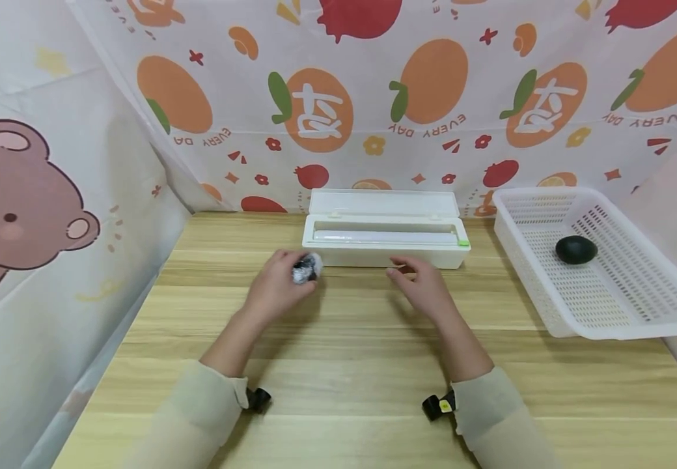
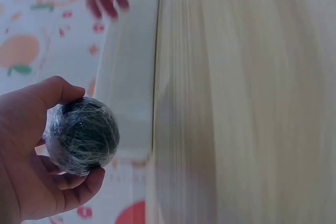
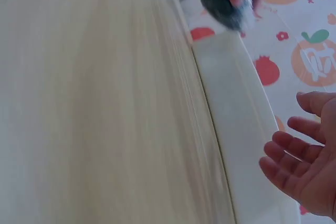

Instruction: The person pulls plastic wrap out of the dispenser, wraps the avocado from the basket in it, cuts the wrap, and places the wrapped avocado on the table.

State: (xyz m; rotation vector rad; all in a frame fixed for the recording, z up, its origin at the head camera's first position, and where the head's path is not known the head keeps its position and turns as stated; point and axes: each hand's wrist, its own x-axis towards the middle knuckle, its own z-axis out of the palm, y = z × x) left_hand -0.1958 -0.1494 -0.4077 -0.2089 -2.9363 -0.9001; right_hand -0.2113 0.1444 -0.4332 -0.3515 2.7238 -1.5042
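My left hand (image 1: 271,286) grips a dark, rounded avocado (image 2: 86,137) wrapped in crinkled cling film, thumb on one side and fingers curled round the other. It is held up near the left end of a white cling film dispenser (image 1: 385,255). The dispenser's lid (image 1: 382,203) is raised, and a roll of film (image 1: 385,236) lies inside. By the front of the dispenser, towards its right end, my right hand (image 1: 423,286) hovers with relaxed, slightly bent fingers and nothing in them. In the right wrist view its palm (image 3: 315,182) faces up.
On the right stands a white perforated basket (image 1: 561,312) with a dark oval avocado (image 1: 575,249) in it. A fruit-patterned cloth (image 1: 373,163) hangs behind the wooden table (image 1: 338,378). A bear-printed cloth (image 1: 34,195) covers the left side.
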